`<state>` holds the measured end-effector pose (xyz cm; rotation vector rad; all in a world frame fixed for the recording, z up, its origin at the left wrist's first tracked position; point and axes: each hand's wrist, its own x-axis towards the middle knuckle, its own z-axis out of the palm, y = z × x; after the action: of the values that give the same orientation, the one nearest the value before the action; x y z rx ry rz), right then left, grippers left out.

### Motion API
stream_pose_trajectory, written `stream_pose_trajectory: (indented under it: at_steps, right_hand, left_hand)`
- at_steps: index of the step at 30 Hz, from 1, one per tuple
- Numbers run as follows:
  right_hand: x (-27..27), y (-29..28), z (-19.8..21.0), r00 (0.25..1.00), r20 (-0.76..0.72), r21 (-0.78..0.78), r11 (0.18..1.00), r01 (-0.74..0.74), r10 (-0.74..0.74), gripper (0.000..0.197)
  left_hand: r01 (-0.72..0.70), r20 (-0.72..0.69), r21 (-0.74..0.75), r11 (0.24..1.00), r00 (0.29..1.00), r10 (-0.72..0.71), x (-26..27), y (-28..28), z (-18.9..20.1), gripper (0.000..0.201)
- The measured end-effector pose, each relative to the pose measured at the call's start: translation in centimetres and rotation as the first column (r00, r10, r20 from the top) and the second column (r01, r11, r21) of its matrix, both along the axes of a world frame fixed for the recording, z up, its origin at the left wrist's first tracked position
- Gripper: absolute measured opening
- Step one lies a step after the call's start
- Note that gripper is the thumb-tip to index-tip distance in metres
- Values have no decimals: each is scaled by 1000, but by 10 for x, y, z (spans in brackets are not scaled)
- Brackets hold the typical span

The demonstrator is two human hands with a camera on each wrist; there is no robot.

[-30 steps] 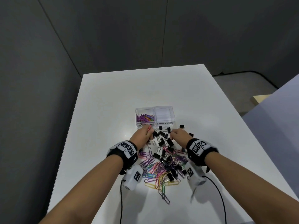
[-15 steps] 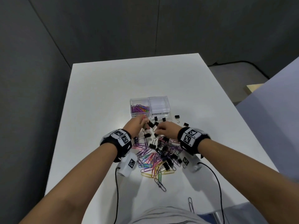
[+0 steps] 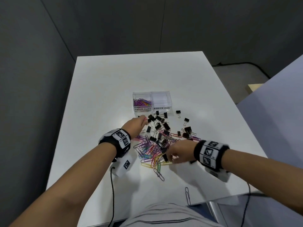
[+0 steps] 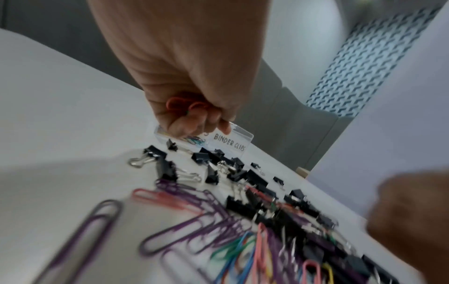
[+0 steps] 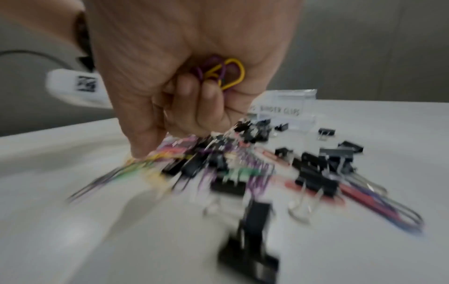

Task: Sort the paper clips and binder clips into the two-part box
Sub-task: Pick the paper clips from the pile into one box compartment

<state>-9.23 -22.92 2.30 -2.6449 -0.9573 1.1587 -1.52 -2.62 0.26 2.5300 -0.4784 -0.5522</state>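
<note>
The clear two-part box (image 3: pixel 169 97) stands mid-table, labelled PAPER CLIPS and BINDER CLIPS; coloured paper clips (image 3: pixel 141 102) lie in its left part, while its right part looks bare. In front of it lies a mixed heap of coloured paper clips (image 3: pixel 150 151) and black binder clips (image 3: pixel 157 123). My left hand (image 3: pixel 139 122) hovers just short of the box and grips red paper clips (image 4: pixel 184 104) in its curled fingers. My right hand (image 3: pixel 174 152) is over the heap's near right side, holding yellow and purple paper clips (image 5: pixel 224 74) in its fist.
A lone paper clip (image 3: pixel 187 193) lies near the table's front edge (image 3: pixel 213 200). Stray binder clips (image 3: pixel 186 121) sit right of the heap. Dark walls surround the white table (image 3: pixel 114 89); a lighter panel (image 3: pixel 278 99) rises at the right. Cables trail from both wrist cameras.
My right hand has drawn back from the binder clips near the box to the heap's near right side. The left hand stays by the box front. The head view shifted.
</note>
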Motion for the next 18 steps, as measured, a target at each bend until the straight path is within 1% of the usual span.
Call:
stream_pose_trajectory:
  at_steps: [2, 5, 8, 10, 13, 15, 17, 18]
  right_hand:
    - [-23, -13, -3, 991, -42, -52, 990, -127, 125, 22]
    - [-48, -28, -9, 959, -103, -90, 958, -272, 263, 29]
    - [-65, -34, -18, 920, -146, -41, 926, -374, 365, 35]
    - [-73, -33, -25, 894, -133, -15, 901, -434, 428, 38]
    - [-76, -34, -35, 867, -76, 46, 870, -490, 493, 30]
    - [-71, -34, -38, 861, -36, 44, 862, -505, 507, 25]
    - [-61, -29, -38, 899, -11, 52, 898, -436, 437, 25]
    - [-54, -27, -37, 923, -8, 25, 922, -386, 386, 27]
  left_hand:
    - [-4, -12, 39, 999, 1000, 4, -6, 7, -3, 34]
    - [-35, -23, 95, 995, 999, 38, -17, 14, -8, 40]
    - [-55, -51, 118, 991, 997, 61, -27, 20, -13, 40]
    - [-61, -73, 128, 990, 995, 71, -33, 22, -17, 33]
    - [-32, -68, 190, 981, 997, 46, -44, 22, -21, 26]
    - [20, -58, 231, 973, 998, -7, -52, 23, -22, 25]
    - [95, -76, 266, 959, 994, -77, -60, 21, -21, 26]
    - [134, -91, 284, 949, 989, -113, -64, 19, -21, 28]
